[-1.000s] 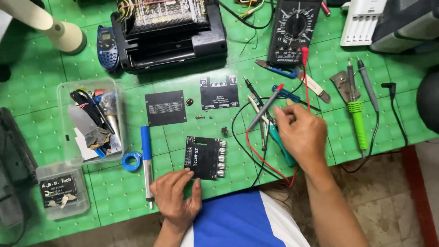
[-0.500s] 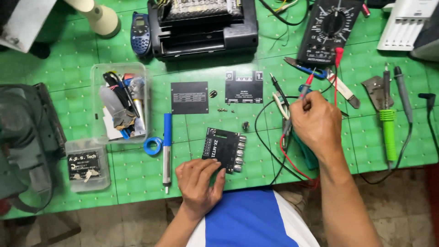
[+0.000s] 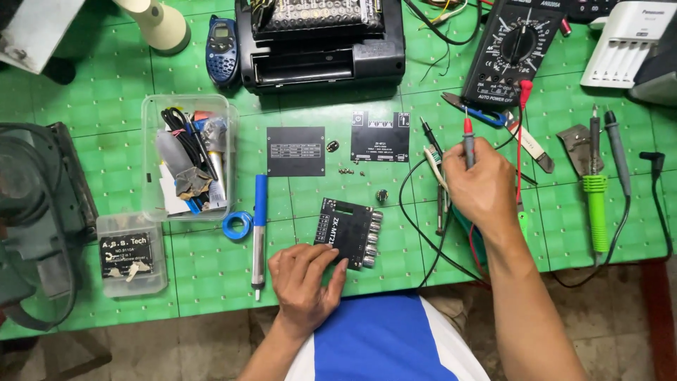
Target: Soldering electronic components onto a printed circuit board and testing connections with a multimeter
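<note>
Right-hand grip now pinches the red probe upright at centre-right instead of fiddling in the wires, while the left hand stays flat, fingers loose, steadying the black circuit board at lower centre of the green table, so probing looks close.

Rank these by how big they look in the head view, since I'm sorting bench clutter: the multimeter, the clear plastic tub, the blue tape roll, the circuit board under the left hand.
1. clear plastic tub
2. multimeter, partly cut off at the frame's top, so unsure
3. circuit board
4. blue tape roll
</note>
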